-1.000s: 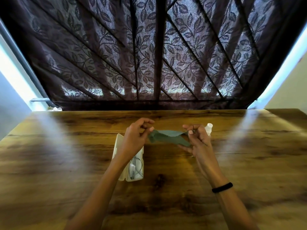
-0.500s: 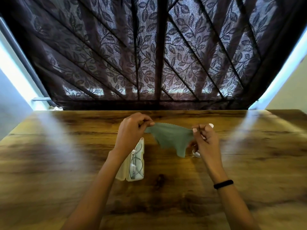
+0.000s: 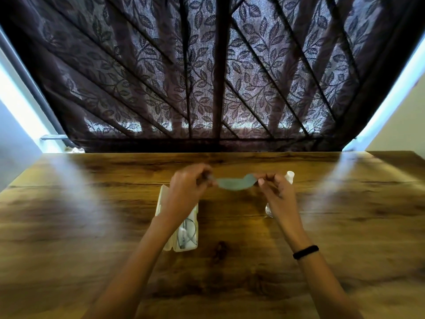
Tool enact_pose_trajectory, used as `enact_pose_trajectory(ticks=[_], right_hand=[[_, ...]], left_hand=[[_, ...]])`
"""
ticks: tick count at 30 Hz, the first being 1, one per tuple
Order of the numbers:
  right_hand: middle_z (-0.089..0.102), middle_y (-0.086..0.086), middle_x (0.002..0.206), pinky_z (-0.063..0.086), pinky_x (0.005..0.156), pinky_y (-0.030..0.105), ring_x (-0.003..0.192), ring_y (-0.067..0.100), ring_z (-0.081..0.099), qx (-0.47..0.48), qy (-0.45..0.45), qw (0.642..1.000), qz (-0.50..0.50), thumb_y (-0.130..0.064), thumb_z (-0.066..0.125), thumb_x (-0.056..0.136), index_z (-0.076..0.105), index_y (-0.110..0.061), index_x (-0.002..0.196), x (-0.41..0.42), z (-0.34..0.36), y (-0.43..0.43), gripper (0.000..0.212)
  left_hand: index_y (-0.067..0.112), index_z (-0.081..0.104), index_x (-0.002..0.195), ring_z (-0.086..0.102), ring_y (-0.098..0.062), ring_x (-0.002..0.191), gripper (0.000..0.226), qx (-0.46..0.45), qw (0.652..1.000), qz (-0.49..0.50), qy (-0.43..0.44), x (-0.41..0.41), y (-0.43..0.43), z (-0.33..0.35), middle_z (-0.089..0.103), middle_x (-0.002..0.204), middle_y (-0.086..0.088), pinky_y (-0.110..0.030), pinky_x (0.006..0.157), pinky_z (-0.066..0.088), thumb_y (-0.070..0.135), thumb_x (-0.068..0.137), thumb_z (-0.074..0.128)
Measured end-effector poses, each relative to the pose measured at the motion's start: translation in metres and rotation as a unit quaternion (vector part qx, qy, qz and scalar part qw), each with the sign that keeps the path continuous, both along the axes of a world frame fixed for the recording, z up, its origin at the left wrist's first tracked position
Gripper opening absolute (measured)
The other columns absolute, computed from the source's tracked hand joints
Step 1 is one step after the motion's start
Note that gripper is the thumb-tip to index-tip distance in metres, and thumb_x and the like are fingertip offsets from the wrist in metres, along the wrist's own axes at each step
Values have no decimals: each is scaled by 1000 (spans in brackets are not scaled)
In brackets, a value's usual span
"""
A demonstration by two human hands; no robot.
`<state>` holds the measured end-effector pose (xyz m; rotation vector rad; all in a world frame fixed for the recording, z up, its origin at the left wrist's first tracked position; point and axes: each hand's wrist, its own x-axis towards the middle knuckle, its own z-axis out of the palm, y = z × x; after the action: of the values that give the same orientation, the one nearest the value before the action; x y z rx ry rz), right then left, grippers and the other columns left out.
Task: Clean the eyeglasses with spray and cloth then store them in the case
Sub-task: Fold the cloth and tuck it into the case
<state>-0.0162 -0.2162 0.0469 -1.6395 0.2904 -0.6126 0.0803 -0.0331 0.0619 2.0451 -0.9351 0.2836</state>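
Note:
A small grey-green cloth (image 3: 234, 183) is stretched flat between my two hands above the wooden table (image 3: 92, 226). My left hand (image 3: 187, 192) pinches its left edge and my right hand (image 3: 277, 195) pinches its right edge. Under my left wrist lies an open cream case (image 3: 187, 240) with the thin-framed eyeglasses (image 3: 189, 229) inside it. A clear spray bottle with a white cap (image 3: 289, 176) lies on the table behind my right hand, mostly hidden by it.
A dark leaf-patterned curtain (image 3: 213, 77) hangs over a barred window along the table's far edge. A black band (image 3: 305, 252) is on my right wrist. Bare wood stretches left and right of my arms.
The cloth hung down loosely from my fingers half a second ago. Now it is pulled out flat and level between both hands, which have moved slightly apart.

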Motion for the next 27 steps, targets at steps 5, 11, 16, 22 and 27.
enact_pose_trajectory(ticks=[5, 11, 16, 22, 27], right_hand=[[60, 5, 104, 55, 64, 14, 91, 14, 63, -26, 123, 991, 38, -3, 50, 89, 58, -6, 96, -32, -36, 0, 11], [65, 7, 98, 53, 60, 13, 79, 12, 65, -3, 174, 984, 39, -5, 52, 88, 58, -18, 87, -51, -52, -4, 14], [67, 2, 87, 50, 54, 13, 69, 12, 64, -49, 206, 977, 42, -7, 55, 87, 59, -21, 87, -61, -57, -11, 14], [63, -1, 72, 43, 46, 9, 59, 9, 57, -108, 247, 961, 55, -10, 58, 87, 59, -23, 80, -56, -55, -15, 15], [62, -4, 75, 45, 50, 9, 64, 7, 59, -129, 221, 967, 10, -11, 58, 87, 57, -29, 78, -45, -48, -9, 20]], left_hand=[[17, 55, 122, 58, -10, 110, 39, 198, 977, -42, 58, -34, 11, -36, 61, 124, -2, -22, 97, 45, 13, 84, 63], [21, 52, 123, 59, -15, 110, 33, 276, 960, -10, 49, -56, 14, -48, 59, 126, -1, -24, 90, 47, 16, 91, 52], [21, 57, 110, 61, -15, 102, 20, 312, 949, 1, 37, -59, 15, -48, 63, 117, -2, -27, 86, 50, 18, 92, 49], [19, 62, 103, 62, -17, 92, 17, 375, 927, -14, 19, -52, 8, -41, 66, 103, -4, -33, 84, 52, 22, 92, 50], [17, 62, 106, 63, -15, 93, 20, 346, 938, -4, 12, -34, -4, -32, 67, 104, -3, -29, 82, 53, 23, 92, 49]])
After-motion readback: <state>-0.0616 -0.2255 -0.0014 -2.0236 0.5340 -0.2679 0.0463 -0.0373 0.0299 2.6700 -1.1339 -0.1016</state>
